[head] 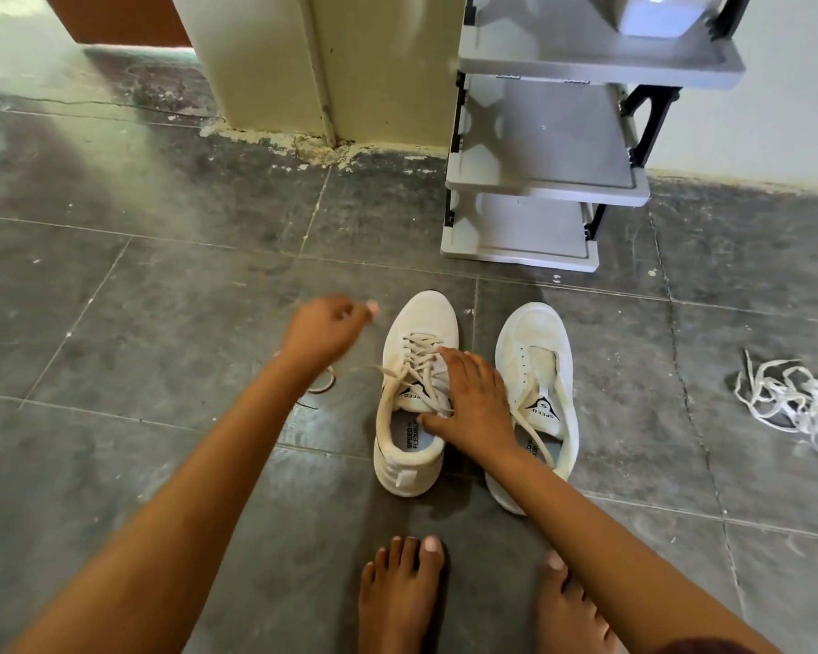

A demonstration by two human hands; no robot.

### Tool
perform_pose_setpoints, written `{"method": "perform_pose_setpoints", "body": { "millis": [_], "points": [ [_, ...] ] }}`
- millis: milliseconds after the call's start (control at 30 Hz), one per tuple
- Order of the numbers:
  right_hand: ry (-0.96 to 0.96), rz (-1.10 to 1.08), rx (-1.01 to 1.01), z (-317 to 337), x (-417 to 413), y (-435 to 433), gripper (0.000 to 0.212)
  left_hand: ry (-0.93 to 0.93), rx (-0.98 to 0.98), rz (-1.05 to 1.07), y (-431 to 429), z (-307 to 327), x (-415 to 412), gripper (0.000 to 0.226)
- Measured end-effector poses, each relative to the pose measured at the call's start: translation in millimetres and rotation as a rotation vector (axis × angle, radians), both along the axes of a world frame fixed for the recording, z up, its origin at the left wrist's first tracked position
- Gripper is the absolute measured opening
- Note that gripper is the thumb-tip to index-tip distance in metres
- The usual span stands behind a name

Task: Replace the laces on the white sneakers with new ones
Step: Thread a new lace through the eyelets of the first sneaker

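Grey stone tiles make up the floor, and a grey plastic shelf rack stands at the upper right of the frame. Two white sneakers sit side by side at the centre, toes pointing away from us.

The laced sneaker is the left one of the pair in the frame; its cream lace is still crossed through the eyelets. The other sneaker beside it looks mostly unthreaded, with one loose lace trailing over its tongue.

Our right hand lies flat on the laced sneaker with straight fingers and the thumb at the collar, steadying it rather than gripping. Our left hand is raised to the left of the toe with its fingers curled. It is blurred, so we cannot tell whether it pinches a lace end.

At the far right a heap of whiter laces lies on the tiles, probably the new set.

We judge the sneakers light and fairly firm, best pinned at the collar. The laces are soft and limp and tangle easily, so take them by the stiff tips and pull one crossing at a time.
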State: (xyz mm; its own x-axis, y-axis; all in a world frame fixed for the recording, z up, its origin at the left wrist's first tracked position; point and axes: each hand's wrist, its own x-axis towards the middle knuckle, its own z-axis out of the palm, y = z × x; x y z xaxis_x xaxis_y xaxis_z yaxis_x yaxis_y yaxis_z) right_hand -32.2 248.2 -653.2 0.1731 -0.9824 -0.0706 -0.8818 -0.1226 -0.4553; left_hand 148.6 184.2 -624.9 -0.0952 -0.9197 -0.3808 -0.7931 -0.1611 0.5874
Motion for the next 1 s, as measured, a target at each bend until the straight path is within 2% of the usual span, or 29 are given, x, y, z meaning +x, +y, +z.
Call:
{"method": "perform_pose_setpoints", "body": {
  "millis": [67,100,167,200,233,300,333,400,433,467,533,667,767,800,867,900,967,1000],
  "points": [
    [-0.01,0.023,0.014,0.0,-1.1,-1.2,0.086,-0.23,0.043,-0.154,6.8,3.6,-2.5,0.034],
    [-0.009,0.032,0.021,-0.1,-1.3,-1.5,0.085,-0.168,0.018,-0.089,24.0,12.2,-5.5,0.03],
    [-0.01,0.04,0.036,0.0,-1.7,-1.5,0.084,0.038,0.066,-0.102,36.8,25.3,-2.4,0.026],
    [-0.013,0.038,0.048,0.6,-1.7,-1.8,0.084,0.176,0.047,-0.021,27.6,38.2,1.2,0.024],
    [-0.017,0.035,0.06,1.1,-1.5,-2.0,0.084,0.395,0.07,0.104,16.2,51.1,9.5,0.023],
    [-0.013,0.029,0.071,2.4,-1.4,-3.5,0.083,0.748,0.158,0.293,9.4,58.7,5.3,0.024],
    [-0.003,0.031,0.077,3.0,-0.9,-3.6,0.083,0.754,0.185,0.336,27.9,47.1,-5.0,0.026],
    [0.007,0.033,0.086,3.5,-0.1,-3.1,0.084,0.389,0.219,0.487,77.3,-10.5,-5.4,0.047],
    [0.007,0.033,0.088,3.8,0.0,-2.7,0.085,0.411,0.279,0.46,111.3,-46.5,-15.7,0.051],
    [0.004,0.037,0.087,5.1,0.2,-3.0,0.085,0.258,0.31,0.432,145.4,-79.0,-20.7,0.051],
    [-0.019,0.049,0.1,5.7,-0.7,-4.1,0.085,0.304,0.321,0.344,182.0,-102.3,-35.4,0.051],
    [-0.083,0.017,0.126,9.4,0.5,0.0,0.084,0.253,0.43,0.194,187.4,-108.0,-51.8,0.06],
    [-0.158,-0.092,-0.026,12.9,1.2,6.0,0.058,0.162,0.338,0.19,214.2,-112.9,-66.1,0.062],
    [-0.18,-0.114,-0.029,14.0,0.7,8.1,0.048,0.226,0.346,0.21,199.0,-101.7,-65.4,0.063],
    [-0.214,-0.149,0.008,15.8,1.0,11.4,0.032,0.134,0.331,0.186,150.8,-55.4,-60.4,0.074],
    [-0.217,-0.164,0.005,16.3,1.8,13.4,0.027,0.116,0.213,0.117,124.1,-18.1,-55.9,0.07],
    [-0.19,-0.169,-0.029,16.2,4.6,16.7,0.022,0.213,-0.038,0.097,65.3,41.9,-48.3,0.019],
    [-0.167,-0.159,-0.039,15.8,5.9,17.7,0.021,0.235,-0.102,0.055,52.1,59.8,-43.2,0.006]
  ]
}}
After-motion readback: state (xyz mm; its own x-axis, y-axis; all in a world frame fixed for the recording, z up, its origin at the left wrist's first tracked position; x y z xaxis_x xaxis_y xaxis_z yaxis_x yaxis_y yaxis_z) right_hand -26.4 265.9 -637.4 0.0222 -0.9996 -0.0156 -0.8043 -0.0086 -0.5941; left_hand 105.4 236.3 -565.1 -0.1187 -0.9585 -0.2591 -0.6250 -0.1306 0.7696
